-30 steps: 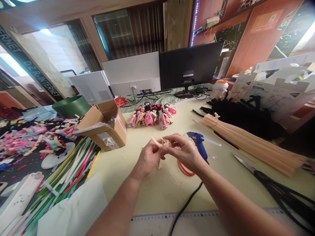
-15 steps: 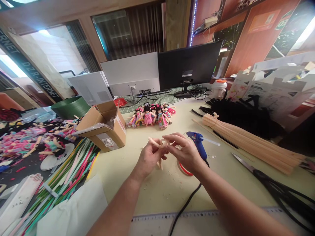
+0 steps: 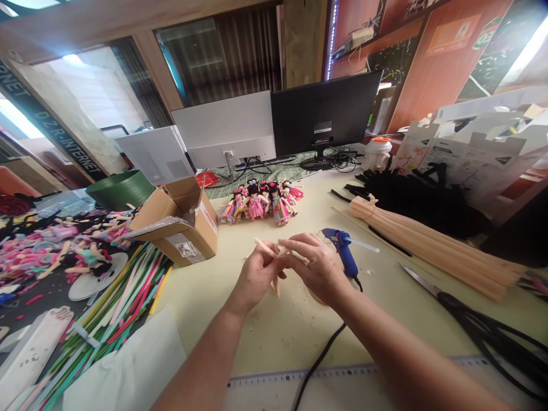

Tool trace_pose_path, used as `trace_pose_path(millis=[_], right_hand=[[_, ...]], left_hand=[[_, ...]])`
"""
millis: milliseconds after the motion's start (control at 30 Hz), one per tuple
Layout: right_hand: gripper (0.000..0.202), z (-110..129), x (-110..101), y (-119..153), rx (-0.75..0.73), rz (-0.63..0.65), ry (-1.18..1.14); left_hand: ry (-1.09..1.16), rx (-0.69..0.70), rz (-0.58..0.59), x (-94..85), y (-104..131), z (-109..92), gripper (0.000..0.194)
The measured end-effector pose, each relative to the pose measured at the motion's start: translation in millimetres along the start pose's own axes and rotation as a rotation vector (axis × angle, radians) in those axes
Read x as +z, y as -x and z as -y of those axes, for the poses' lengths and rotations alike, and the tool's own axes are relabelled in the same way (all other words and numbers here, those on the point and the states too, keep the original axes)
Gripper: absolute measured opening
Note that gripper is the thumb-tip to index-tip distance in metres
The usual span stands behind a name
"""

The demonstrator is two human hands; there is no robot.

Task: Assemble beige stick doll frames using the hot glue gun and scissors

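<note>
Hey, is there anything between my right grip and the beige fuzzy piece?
Nothing visible stands between them: your right grip is at the beige fuzzy piece, as is your left grip. The blue glue gun lies off to the right.

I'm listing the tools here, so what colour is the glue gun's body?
The glue gun has a blue body, clearest in the head view.

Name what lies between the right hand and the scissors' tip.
In the head view, the blue glue gun and some pale scraps lie between the right hand and the scissors.
</note>
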State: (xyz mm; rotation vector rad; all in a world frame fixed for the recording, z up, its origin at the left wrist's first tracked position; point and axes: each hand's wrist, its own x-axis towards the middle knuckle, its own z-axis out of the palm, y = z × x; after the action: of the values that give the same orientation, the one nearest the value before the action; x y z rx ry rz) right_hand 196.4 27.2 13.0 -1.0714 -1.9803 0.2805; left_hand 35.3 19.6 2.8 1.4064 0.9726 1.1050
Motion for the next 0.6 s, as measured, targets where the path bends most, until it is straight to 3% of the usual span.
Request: trace_pose_path(millis=[333, 600], right_hand=[[0.031, -5, 12, 4, -0.14, -0.031, 0.092], [0.035, -3, 14, 6, -0.153, 0.001, 0.143]], left_hand=[[0.035, -0.057, -0.036, -3.6, -1, 6, 0.032], [0.061, -0.048, -0.026, -6.8, -2, 12, 0.032]])
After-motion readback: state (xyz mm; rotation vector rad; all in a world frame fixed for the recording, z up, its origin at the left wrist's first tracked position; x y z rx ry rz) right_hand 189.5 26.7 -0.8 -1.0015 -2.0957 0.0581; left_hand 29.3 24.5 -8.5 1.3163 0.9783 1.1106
